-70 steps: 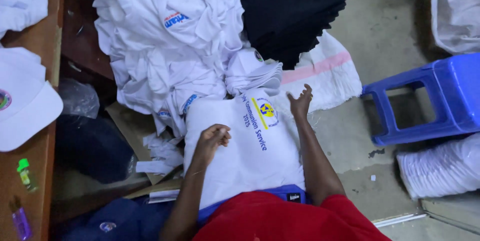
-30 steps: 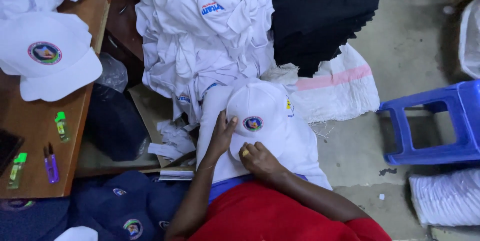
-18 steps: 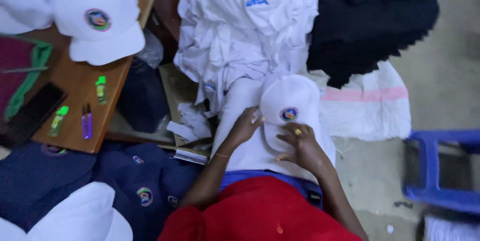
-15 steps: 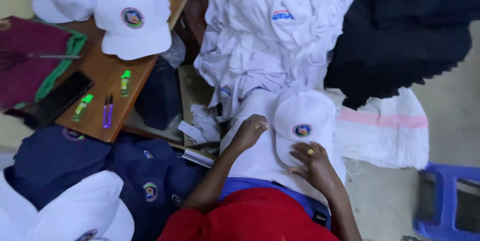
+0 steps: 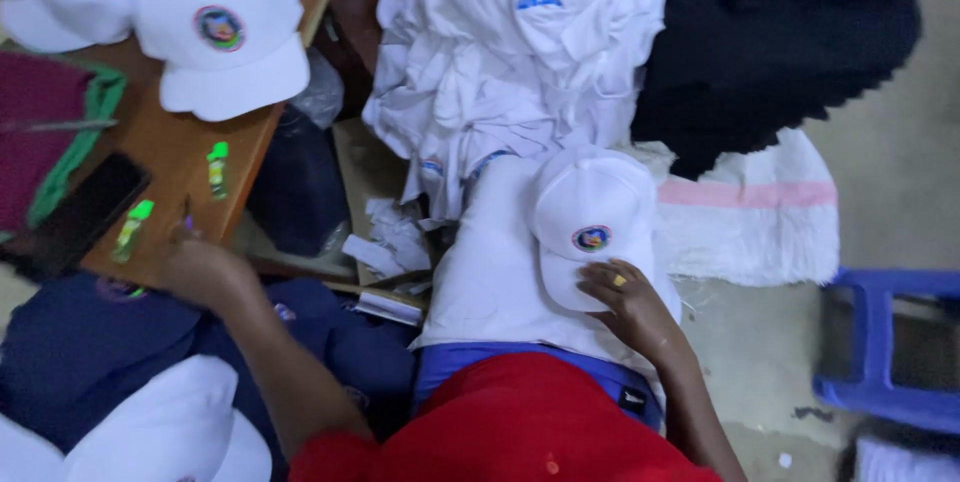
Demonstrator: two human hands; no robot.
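A white cap (image 5: 590, 204) with a round coloured badge lies on a folded white shirt (image 5: 490, 272) across my lap. My right hand (image 5: 632, 304) rests on the cap's brim, fingers curled over its edge. My left hand (image 5: 200, 267) has reached out to the near edge of the wooden table (image 5: 170, 157), fingers bent around the lower end of a purple marker (image 5: 187, 210). Whether it grips the marker is hidden by the back of the hand. Two green markers (image 5: 217, 164) (image 5: 133, 226) lie close by on the table.
Another white cap (image 5: 225, 37) and a black phone (image 5: 75, 214) sit on the table beside maroon cloth (image 5: 40, 122). A heap of white shirts (image 5: 510, 52) and dark fabric (image 5: 790, 32) lie ahead. Navy caps (image 5: 90, 352) and white caps (image 5: 170, 427) are at left, and a blue stool (image 5: 890, 342) stands at right.
A cap was set on the folded shirt. My left hand has left the cap and swung out left to the table edge by the purple marker. My right hand stays on the brim.
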